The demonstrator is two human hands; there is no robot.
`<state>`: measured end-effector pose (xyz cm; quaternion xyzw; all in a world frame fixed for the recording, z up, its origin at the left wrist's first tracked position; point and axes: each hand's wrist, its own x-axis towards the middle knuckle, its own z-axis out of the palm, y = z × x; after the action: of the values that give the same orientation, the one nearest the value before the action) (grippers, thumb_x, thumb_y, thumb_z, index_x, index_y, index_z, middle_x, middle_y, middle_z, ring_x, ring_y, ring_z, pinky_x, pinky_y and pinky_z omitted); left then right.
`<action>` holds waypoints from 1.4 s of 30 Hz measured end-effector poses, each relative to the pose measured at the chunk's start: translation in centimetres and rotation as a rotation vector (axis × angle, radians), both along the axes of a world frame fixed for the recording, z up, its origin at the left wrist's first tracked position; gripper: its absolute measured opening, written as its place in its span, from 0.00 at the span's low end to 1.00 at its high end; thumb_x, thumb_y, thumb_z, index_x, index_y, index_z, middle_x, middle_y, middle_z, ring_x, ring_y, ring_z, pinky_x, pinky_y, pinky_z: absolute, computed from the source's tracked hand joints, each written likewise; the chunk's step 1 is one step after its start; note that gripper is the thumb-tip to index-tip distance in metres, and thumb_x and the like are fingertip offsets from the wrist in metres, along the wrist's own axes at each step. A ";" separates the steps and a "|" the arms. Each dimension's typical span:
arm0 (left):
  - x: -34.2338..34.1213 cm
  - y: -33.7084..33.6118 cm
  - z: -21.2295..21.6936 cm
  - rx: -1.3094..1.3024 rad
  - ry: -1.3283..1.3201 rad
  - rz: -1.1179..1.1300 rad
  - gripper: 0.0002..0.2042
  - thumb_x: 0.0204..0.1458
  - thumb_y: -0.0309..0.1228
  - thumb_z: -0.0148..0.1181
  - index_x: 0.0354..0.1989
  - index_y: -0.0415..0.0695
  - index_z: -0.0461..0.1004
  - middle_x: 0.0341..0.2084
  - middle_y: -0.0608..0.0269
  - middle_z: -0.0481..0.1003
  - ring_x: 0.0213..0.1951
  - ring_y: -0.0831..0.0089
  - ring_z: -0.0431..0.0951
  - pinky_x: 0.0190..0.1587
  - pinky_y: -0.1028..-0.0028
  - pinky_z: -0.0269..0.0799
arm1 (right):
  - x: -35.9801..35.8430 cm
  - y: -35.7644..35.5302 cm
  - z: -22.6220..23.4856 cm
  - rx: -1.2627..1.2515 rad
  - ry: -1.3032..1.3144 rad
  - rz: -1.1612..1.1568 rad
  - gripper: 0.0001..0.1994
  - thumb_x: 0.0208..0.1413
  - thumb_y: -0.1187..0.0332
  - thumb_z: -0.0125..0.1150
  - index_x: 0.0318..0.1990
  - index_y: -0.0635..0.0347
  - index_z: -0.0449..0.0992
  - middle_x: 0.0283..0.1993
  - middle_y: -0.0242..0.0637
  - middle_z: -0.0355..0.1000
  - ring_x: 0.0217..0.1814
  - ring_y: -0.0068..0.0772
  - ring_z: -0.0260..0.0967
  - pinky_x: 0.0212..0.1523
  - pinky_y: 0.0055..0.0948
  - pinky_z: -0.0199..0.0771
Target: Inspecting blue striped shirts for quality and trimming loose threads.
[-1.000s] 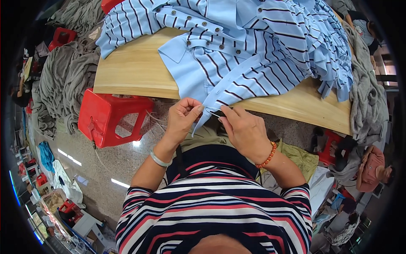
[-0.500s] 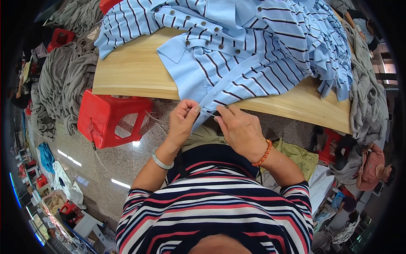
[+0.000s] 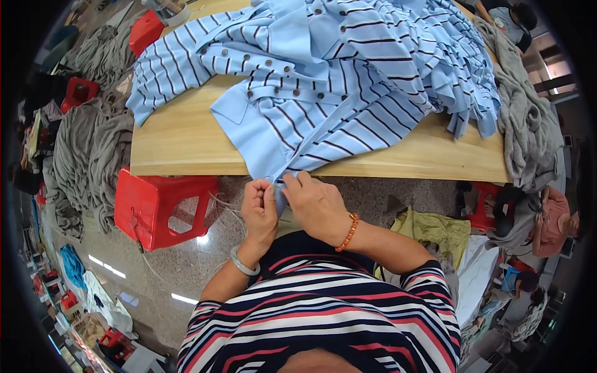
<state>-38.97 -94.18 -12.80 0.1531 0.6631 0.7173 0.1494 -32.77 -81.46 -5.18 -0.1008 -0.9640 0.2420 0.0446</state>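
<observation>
A light blue knit garment (image 3: 261,146) with dark and white stripes lies over the table's near edge, its plain blue button band running down to my hands. Closed in a pinch, my left hand (image 3: 260,208) holds the lower end of this band. My right hand (image 3: 317,208) is right beside it, fingers bent and pressed together against the band. Whatever its fingertips hold is hidden behind the fingers. Several dark buttons (image 3: 286,69) show on the garment farther up.
The garment lies among more striped blue ones (image 3: 404,56) heaped on the wooden table (image 3: 186,146). A red stool (image 3: 140,202) stands at the near left. Grey knits (image 3: 93,155) are piled on the left; others (image 3: 525,130) hang at the right edge. Yellowish cloth (image 3: 429,233) lies at right.
Both hands and the table appear lower in the picture as the view shifts. My right hand has come closer to my left. A thin pale line seen between the fingers earlier no longer shows.
</observation>
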 end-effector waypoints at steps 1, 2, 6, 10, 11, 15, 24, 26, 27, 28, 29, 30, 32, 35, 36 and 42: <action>0.0 0.0 0.1 0.006 0.002 -0.008 0.02 0.61 0.23 0.51 0.39 0.40 0.66 0.26 0.71 0.68 0.27 0.87 0.65 0.30 0.86 0.62 | -0.1 0.0 -0.1 -0.110 -0.010 -0.022 0.11 0.56 0.66 0.55 0.44 0.61 0.72 0.31 0.44 0.69 0.32 0.47 0.72 0.29 0.40 0.72; 0.1 0.0 0.3 -0.034 0.038 0.000 0.02 0.61 0.23 0.51 0.39 0.40 0.66 0.26 0.71 0.68 0.27 0.87 0.66 0.30 0.85 0.63 | -0.6 0.2 -0.2 -0.177 -0.011 -0.044 0.10 0.56 0.66 0.55 0.42 0.61 0.73 0.31 0.46 0.70 0.33 0.50 0.72 0.31 0.43 0.71; 0.5 -0.2 0.5 -0.100 0.116 0.035 0.02 0.60 0.23 0.51 0.39 0.40 0.67 0.26 0.69 0.68 0.27 0.85 0.66 0.30 0.83 0.64 | -1.1 0.6 -1.7 -0.208 0.035 0.003 0.10 0.57 0.65 0.55 0.42 0.60 0.74 0.31 0.46 0.71 0.32 0.52 0.71 0.32 0.44 0.71; 0.9 0.5 0.3 -0.164 0.170 0.043 0.01 0.59 0.24 0.53 0.36 0.41 0.69 0.22 0.72 0.66 0.24 0.87 0.62 0.26 0.83 0.60 | -0.6 0.2 -0.5 -0.110 0.001 0.025 0.10 0.56 0.66 0.55 0.41 0.61 0.75 0.30 0.46 0.71 0.32 0.52 0.71 0.31 0.43 0.71; 1.0 0.5 0.4 -0.129 0.133 0.013 0.00 0.59 0.23 0.52 0.36 0.42 0.68 0.22 0.74 0.65 0.23 0.89 0.60 0.25 0.85 0.56 | -0.2 0.3 -0.1 -0.107 0.012 0.001 0.08 0.56 0.67 0.56 0.38 0.60 0.74 0.30 0.45 0.71 0.32 0.52 0.71 0.31 0.43 0.71; 0.0 0.0 1.1 -0.099 0.038 0.015 0.00 0.59 0.23 0.52 0.36 0.41 0.69 0.20 0.76 0.64 0.23 0.90 0.59 0.24 0.85 0.55 | 1.7 1.7 0.1 -0.180 0.121 -0.008 0.08 0.54 0.68 0.60 0.40 0.60 0.76 0.31 0.43 0.73 0.31 0.50 0.71 0.30 0.41 0.71; -1.3 -0.5 2.6 -0.192 0.192 -0.083 0.05 0.53 0.27 0.60 0.34 0.39 0.71 0.29 0.63 0.73 0.30 0.79 0.71 0.33 0.77 0.67 | 5.4 4.5 0.7 -0.614 0.162 -0.223 0.14 0.58 0.76 0.56 0.51 0.66 0.74 0.33 0.31 0.70 0.31 0.18 0.65 0.32 0.19 0.67; -0.5 -0.6 3.4 -0.126 0.233 -0.232 0.10 0.55 0.28 0.59 0.43 0.37 0.72 0.41 0.60 0.73 0.42 0.78 0.72 0.43 0.76 0.68 | 4.2 3.9 0.4 -0.760 0.179 -0.151 0.16 0.60 0.76 0.54 0.56 0.67 0.71 0.39 0.29 0.70 0.35 0.14 0.65 0.35 0.15 0.66; 0.1 -0.7 3.7 -0.124 0.237 -0.238 0.10 0.55 0.28 0.59 0.43 0.37 0.72 0.41 0.60 0.73 0.42 0.78 0.72 0.43 0.76 0.68 | 3.1 3.3 0.9 -0.758 0.184 -0.155 0.16 0.60 0.76 0.54 0.56 0.67 0.71 0.39 0.29 0.70 0.35 0.14 0.65 0.35 0.15 0.66; 0.7 -0.5 4.0 -0.031 0.075 -0.337 0.13 0.56 0.27 0.58 0.48 0.36 0.70 0.43 0.61 0.73 0.44 0.78 0.72 0.45 0.76 0.69 | 1.5 2.6 1.5 -0.861 0.235 -0.120 0.16 0.60 0.76 0.54 0.55 0.67 0.71 0.39 0.29 0.70 0.36 0.14 0.65 0.36 0.15 0.67; 1.5 -0.5 4.1 0.060 -0.091 -0.435 0.16 0.58 0.27 0.57 0.53 0.36 0.69 0.45 0.61 0.73 0.46 0.78 0.72 0.47 0.75 0.69 | 0.2 1.7 2.1 -0.965 0.284 -0.085 0.15 0.60 0.77 0.54 0.55 0.67 0.71 0.39 0.29 0.71 0.37 0.14 0.66 0.36 0.15 0.68; 2.2 0.0 3.3 0.214 -0.153 -0.412 0.18 0.61 0.26 0.52 0.59 0.35 0.64 0.44 0.61 0.74 0.45 0.78 0.73 0.47 0.76 0.70 | -0.8 1.0 2.3 -0.964 0.291 -0.098 0.15 0.60 0.77 0.54 0.55 0.67 0.71 0.39 0.29 0.71 0.37 0.14 0.66 0.36 0.15 0.68; 1.5 -0.2 3.7 0.238 -0.235 -0.414 0.17 0.62 0.25 0.50 0.59 0.34 0.64 0.41 0.61 0.75 0.41 0.78 0.74 0.45 0.77 0.71 | -2.7 0.3 2.0 -1.218 0.329 -0.147 0.13 0.60 0.76 0.56 0.51 0.67 0.74 0.39 0.29 0.72 0.38 0.14 0.66 0.38 0.16 0.69; -0.6 -0.3 4.2 0.293 -0.314 -0.396 0.15 0.63 0.25 0.47 0.57 0.34 0.66 0.33 0.63 0.76 0.32 0.79 0.75 0.37 0.80 0.73 | -4.4 0.2 1.6 -1.174 0.366 -0.124 0.11 0.59 0.75 0.58 0.48 0.67 0.76 0.38 0.28 0.71 0.37 0.15 0.66 0.38 0.16 0.70; -1.4 -0.4 4.5 0.235 -0.298 -0.405 0.14 0.63 0.25 0.48 0.55 0.35 0.68 0.33 0.63 0.76 0.33 0.79 0.75 0.36 0.80 0.73 | -4.6 0.6 1.9 -1.179 0.313 -0.150 0.10 0.58 0.74 0.60 0.46 0.67 0.77 0.38 0.27 0.72 0.38 0.15 0.67 0.37 0.16 0.70; -4.3 1.0 5.3 0.288 -0.326 -0.398 0.06 0.62 0.24 0.50 0.44 0.38 0.67 0.36 0.63 0.73 0.37 0.78 0.75 0.38 0.76 0.76 | -6.2 1.9 1.7 -1.350 0.295 -0.207 0.11 0.56 0.75 0.62 0.46 0.68 0.78 0.37 0.30 0.74 0.36 0.17 0.68 0.38 0.17 0.69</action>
<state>-43.29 -93.14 -7.54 0.1824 0.4788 0.7757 0.3684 -38.94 -79.56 -3.46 -0.1641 -0.5719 0.7939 0.1255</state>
